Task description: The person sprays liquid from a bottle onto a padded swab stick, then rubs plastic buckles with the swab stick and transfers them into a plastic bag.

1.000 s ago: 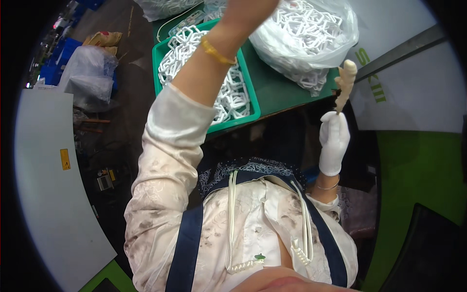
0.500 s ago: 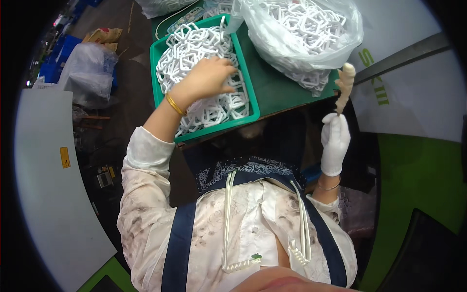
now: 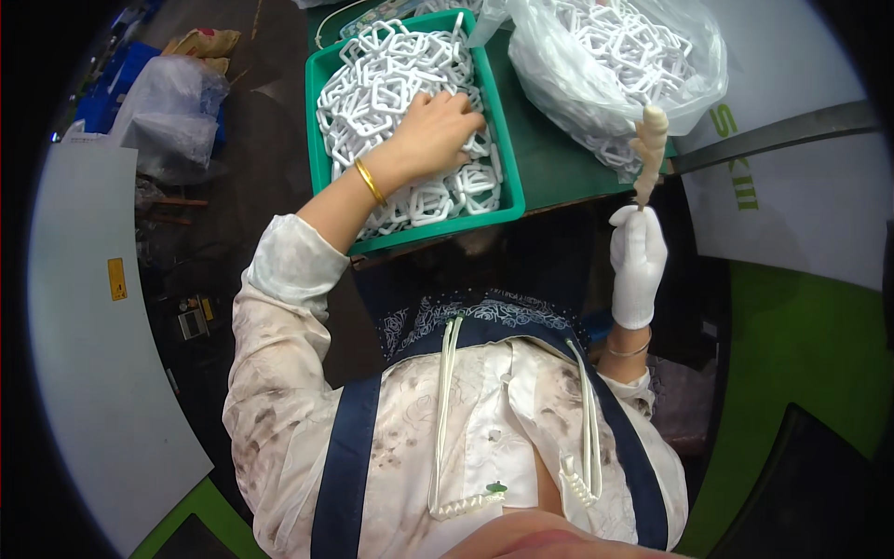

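Note:
A green plastic tray holds a heap of small white angular plastic loops, each shaped like an open-cornered frame. My bare left hand lies over the right half of this heap, a gold bangle at its wrist. Its fingers are bent and apart, the tips down among the loops and partly hidden. Off to the right, my right hand, in a white glove, is closed around the low end of a pale, knobbly, finger-shaped stick. The stick points upward, and its gripped end is hidden by the glove.
Beside the tray on the green tabletop, a clear plastic bag bulges with more white loops. Pale machine panels curve along both sides. A plastic-wrapped bundle and blue crates stand at the far left.
My left hand has shifted up and right over the heap, and its outstretched fingers have bent down into the loops. My right hand still holds the stick. The whole view has tilted slightly.

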Motion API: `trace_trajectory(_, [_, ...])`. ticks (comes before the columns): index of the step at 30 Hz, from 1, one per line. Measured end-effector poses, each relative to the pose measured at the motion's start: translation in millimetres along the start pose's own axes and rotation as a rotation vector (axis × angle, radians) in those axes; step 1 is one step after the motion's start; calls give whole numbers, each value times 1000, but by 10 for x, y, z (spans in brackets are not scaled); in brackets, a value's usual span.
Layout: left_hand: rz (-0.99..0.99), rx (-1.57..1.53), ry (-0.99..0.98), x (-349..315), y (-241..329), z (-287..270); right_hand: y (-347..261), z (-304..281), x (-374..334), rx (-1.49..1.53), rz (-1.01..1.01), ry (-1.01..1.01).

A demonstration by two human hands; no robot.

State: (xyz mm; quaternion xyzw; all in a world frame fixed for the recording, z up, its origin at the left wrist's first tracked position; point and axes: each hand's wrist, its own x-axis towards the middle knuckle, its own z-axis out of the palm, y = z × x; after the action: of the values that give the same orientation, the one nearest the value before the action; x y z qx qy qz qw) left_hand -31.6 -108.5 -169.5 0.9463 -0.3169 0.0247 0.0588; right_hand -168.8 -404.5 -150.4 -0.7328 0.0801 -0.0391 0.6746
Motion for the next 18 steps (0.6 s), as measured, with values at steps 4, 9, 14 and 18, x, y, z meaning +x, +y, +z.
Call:
trace_trajectory(4, [-34,-1,-179,73,-40,-177,24,40,22,0,-38,-15])
trace_trajectory(9, [-70,-273,-8,97,-249,-245,25,45,30,-11,-34,-21])
trace_trajectory(14, [-92,-414,-266,78,-163,-640,11,55,42,-16,-28,-20])
trace_trajectory(18, [-34,-339,-379,13,-157,-716,-22,63,37,-4,-16,-18])
